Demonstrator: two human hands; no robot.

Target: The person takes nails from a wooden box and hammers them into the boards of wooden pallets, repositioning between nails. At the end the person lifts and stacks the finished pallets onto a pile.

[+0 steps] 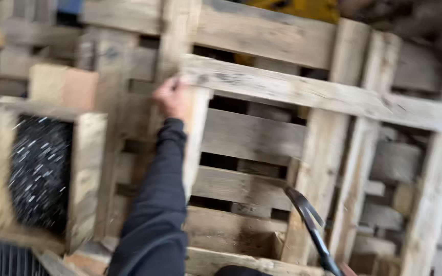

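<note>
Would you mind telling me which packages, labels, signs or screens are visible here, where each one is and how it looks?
No labels, signs or screens show.
Wooden box: at left beside the left hand's sleeve, open-faced, pale planks, full of dark nails.

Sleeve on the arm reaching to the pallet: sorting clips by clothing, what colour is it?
Dark navy, nearly black, long sleeve, plain with no pattern; seen in the head view.

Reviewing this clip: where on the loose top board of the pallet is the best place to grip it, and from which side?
Probably the near-left end of the board, from above, where the left hand already clasps it. That end stands clear of the pallet slats, while the rest slopes off to the right over the frame.
</note>
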